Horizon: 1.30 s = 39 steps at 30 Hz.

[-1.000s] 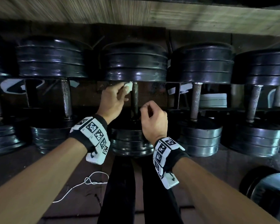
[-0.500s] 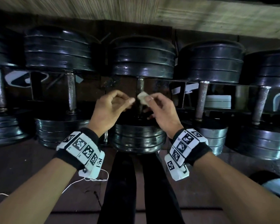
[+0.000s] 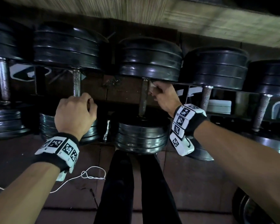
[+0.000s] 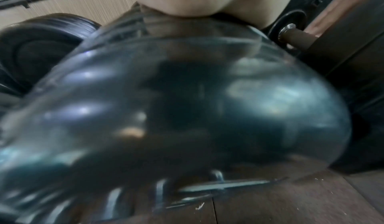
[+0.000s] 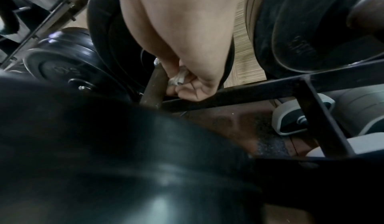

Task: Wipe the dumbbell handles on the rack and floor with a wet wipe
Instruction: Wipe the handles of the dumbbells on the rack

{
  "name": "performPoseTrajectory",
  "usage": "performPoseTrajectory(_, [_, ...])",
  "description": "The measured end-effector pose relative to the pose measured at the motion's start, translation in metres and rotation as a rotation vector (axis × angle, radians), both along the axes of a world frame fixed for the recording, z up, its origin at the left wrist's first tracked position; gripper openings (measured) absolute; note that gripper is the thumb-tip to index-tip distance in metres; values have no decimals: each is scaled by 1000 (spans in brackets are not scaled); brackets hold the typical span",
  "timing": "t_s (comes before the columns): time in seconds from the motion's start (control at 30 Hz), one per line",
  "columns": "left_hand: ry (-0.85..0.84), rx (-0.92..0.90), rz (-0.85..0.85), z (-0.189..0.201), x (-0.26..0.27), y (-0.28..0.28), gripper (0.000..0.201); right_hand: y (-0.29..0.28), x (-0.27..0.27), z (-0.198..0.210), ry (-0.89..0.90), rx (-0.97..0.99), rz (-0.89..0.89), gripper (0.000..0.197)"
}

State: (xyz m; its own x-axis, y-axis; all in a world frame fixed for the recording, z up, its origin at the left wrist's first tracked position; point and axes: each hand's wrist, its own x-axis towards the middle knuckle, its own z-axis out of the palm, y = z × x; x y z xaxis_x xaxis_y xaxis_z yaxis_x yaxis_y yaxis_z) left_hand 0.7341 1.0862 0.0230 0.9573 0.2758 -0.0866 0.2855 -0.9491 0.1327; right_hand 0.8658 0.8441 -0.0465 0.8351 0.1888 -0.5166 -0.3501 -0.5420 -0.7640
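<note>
Right hand [image 3: 164, 97] pinches the crumpled wet wipe [image 5: 177, 78] in curled fingers [image 5: 182, 91], pressed against the top of the centre dumbbell handle [image 3: 143, 97] just under its upper plates, on the rack [image 5: 239, 91]. Left hand [image 3: 75, 113] sits by the neighbouring handle [image 3: 76, 84], fingers loosely curled; whether it grips anything, cannot tell. Step in hand: wiping the centre handle. Next, likely: draw the wipe down the bar with steady pressure.

Black wristbands [image 3: 61, 152] carry white coded tags; black trousers [image 3: 118, 188].
</note>
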Motion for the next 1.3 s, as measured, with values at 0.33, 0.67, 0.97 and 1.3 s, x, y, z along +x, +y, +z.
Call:
performPoseTrajectory(0.33, [22,-8,22,-1,-1,0,13,7,0,-4,-67,-80,76,17])
performPoseTrajectory(0.67, [45,-17,49,-7,-1,2,15,6,2,-3,-63,-118,213,18])
performPoseTrajectory(0.97, [48,-31,44,-7,-2,2,16,2,3,-1,-69,-126,268,18])
performPoseTrajectory(1.3, [54,-23,63,-5,-1,1,21,-2,-11,1,-73,-161,326,16])
